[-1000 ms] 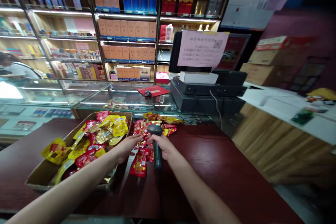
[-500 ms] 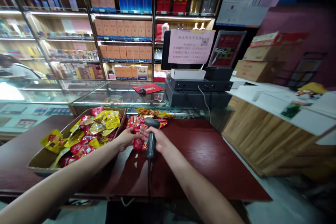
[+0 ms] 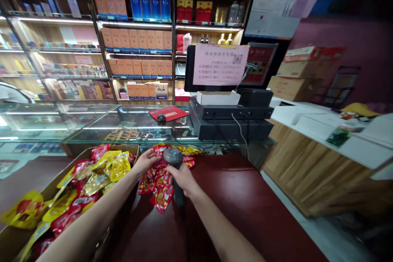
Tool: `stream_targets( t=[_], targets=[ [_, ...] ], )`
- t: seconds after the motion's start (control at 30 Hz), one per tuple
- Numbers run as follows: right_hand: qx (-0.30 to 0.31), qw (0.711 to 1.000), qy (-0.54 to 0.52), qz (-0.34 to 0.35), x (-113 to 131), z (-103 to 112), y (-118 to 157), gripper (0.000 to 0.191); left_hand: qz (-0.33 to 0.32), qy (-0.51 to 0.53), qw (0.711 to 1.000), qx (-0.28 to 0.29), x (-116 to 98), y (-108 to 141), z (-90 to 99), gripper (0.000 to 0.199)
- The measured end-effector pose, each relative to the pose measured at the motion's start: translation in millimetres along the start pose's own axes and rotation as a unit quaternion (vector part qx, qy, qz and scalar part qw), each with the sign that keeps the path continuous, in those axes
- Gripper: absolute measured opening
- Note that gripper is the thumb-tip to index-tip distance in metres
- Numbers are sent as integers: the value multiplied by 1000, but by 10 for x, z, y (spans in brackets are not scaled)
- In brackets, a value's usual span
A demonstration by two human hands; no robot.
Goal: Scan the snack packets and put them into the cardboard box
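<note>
1. While you're working at the dark red tabletop [image 3: 233, 200], your right hand [image 3: 184, 179] is wrapped firmly around a handheld barcode scanner [image 3: 175, 176], with your fingers closed on the grip and the scanner's round head poking up just past your knuckles.
2. Your left hand [image 3: 147, 161] is sitting open with the fingers spread, right at the top of the loose red foil snack packets [image 3: 158, 190], and it isn't visibly gripping anything.
3. Those packets are lying in a messy heap on the tabletop, around and just under the scanner, with some yellow-trimmed ones at the far end.
4. A cardboard box [image 3: 123, 146] is sitting just left of your left hand, packed with yellow and red packets.
5. Past all that, a glass display counter [image 3: 92, 129] is holding a red mat [image 3: 172, 111] and a computer mouse [image 3: 161, 118], and a black cash register [image 3: 230, 129] is sitting to the right under a pink notice [image 3: 219, 64].
</note>
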State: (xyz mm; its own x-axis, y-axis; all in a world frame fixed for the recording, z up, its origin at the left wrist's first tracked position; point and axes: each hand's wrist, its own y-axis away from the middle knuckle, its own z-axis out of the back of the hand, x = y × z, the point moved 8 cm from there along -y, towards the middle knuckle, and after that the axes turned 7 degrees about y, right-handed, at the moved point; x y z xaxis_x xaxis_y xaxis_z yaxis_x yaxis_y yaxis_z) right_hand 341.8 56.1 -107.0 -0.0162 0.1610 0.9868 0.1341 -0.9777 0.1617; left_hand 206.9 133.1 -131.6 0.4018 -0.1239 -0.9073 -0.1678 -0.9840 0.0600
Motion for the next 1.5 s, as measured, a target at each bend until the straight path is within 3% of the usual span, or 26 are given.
stream_targets(
  t=[0.23, 0.4, 0.67, 0.83, 1.0, 1.13, 1.2, 1.37, 1.5],
  targets=[
    [11, 1000, 29, 6, 82, -143, -249, 18, -9, -1, 1000, 11, -12, -28, 20, 44],
    [2, 1000, -12, -10, -95, -138, -270, 17, 5, 15, 1000, -6, 33, -23, 40, 49],
    [12, 1000, -26, -14, -93, -95, -241, 15, 20, -17, 998, -55, 169, -51, 177, 47],
    [10, 1000, -22, -6, -78, -105, -221, 18, 15, -16, 999, -43, 142, -36, 149, 46],
    [4, 1000, -20, -4, -60, -110, -196, 18, 5, 1, 1000, 24, 105, -5, 7, 46],
    [6, 999, -30, -10, -65, -112, -184, 13, 8, -8, 1000, -3, 130, -17, 66, 43],
    [-9, 999, -42, 0, -62, -72, -183, 12, 8, -16, 1000, -15, 146, -26, 99, 42],
    [-128, 987, -22, 89, 11, 202, -153, 18, 29, -47, 998, -41, 186, 4, 111, 47],
    [-91, 990, -75, 78, 45, 155, -142, 18, 30, -32, 999, 2, 12, 127, -96, 44]
  ],
)
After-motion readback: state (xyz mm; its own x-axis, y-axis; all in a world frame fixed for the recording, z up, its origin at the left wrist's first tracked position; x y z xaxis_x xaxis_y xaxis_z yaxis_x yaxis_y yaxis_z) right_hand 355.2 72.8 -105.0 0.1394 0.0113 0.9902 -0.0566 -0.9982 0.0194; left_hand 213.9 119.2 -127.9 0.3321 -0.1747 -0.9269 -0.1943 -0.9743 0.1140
